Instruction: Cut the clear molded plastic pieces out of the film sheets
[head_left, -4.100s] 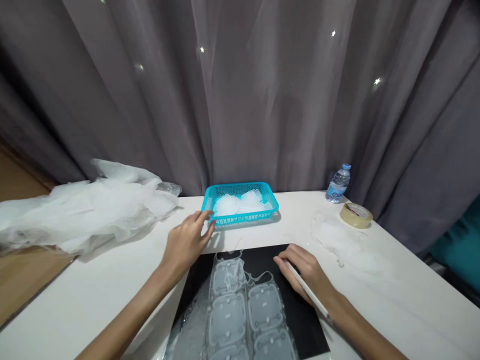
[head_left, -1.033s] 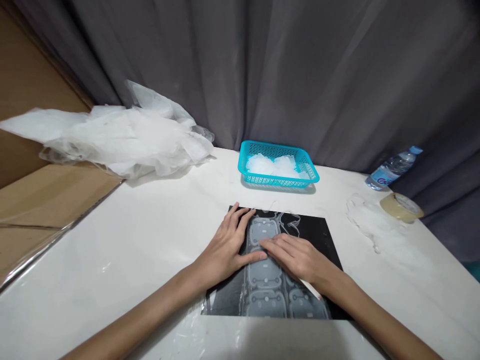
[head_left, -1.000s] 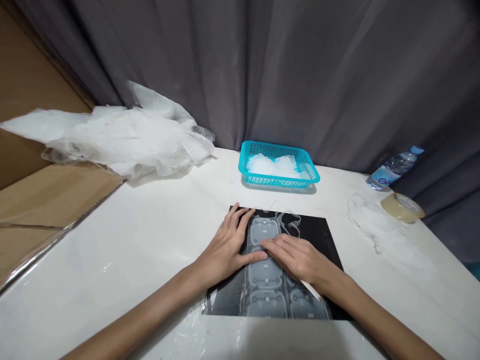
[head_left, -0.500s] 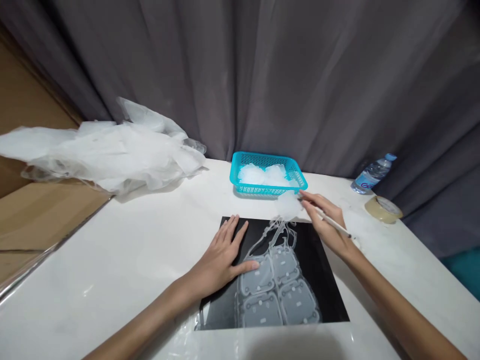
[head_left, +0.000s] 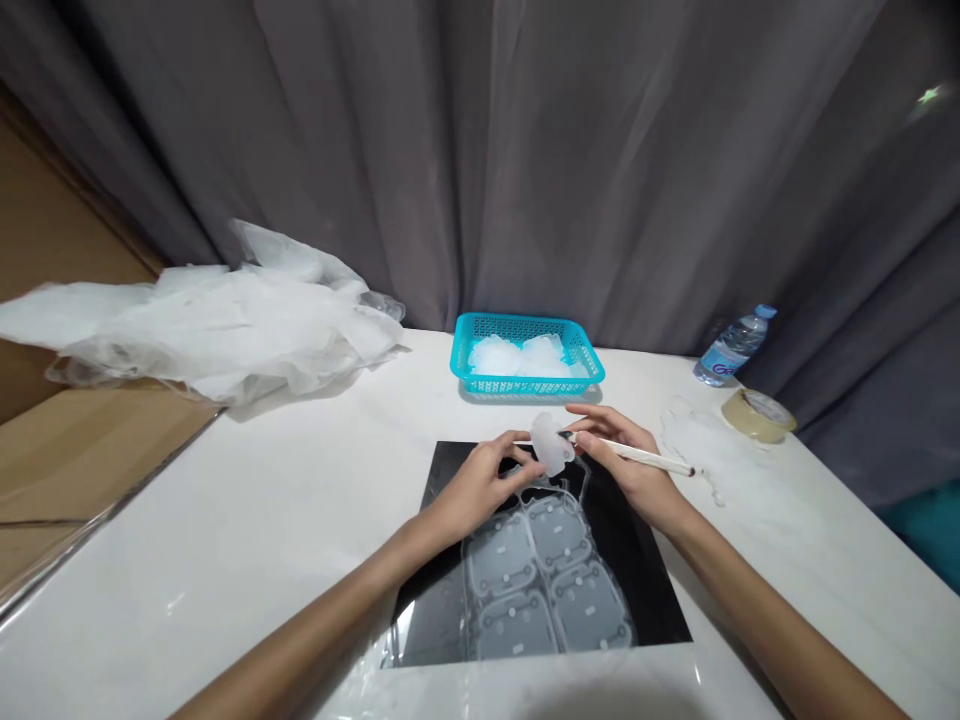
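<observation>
My left hand (head_left: 487, 485) is closed, thumb and fingers pinching the edge of a small translucent white plastic piece (head_left: 551, 447). A slim white pen-like tool (head_left: 637, 457) is in my right hand (head_left: 630, 475), its dark end against the piece and its other end pointing right. Below both hands lies a black board (head_left: 645, 590). On it rests a clear plastic sheet (head_left: 506, 555) with rounded, squarish panels, small holes and thin loose strips at its upper end.
Behind the board stands a turquoise basket (head_left: 525, 387) holding white translucent pieces. A heap of white plastic film (head_left: 247, 320) lies at left beside cardboard (head_left: 112, 440). At right are a water bottle (head_left: 733, 348), a tape roll (head_left: 759, 415) and thin plastic scraps (head_left: 697, 430).
My left hand has lifted from the board and moved up to pinch the white piece. My right hand has come nearer and lower with the tool; the piece is now tilted between both hands.
</observation>
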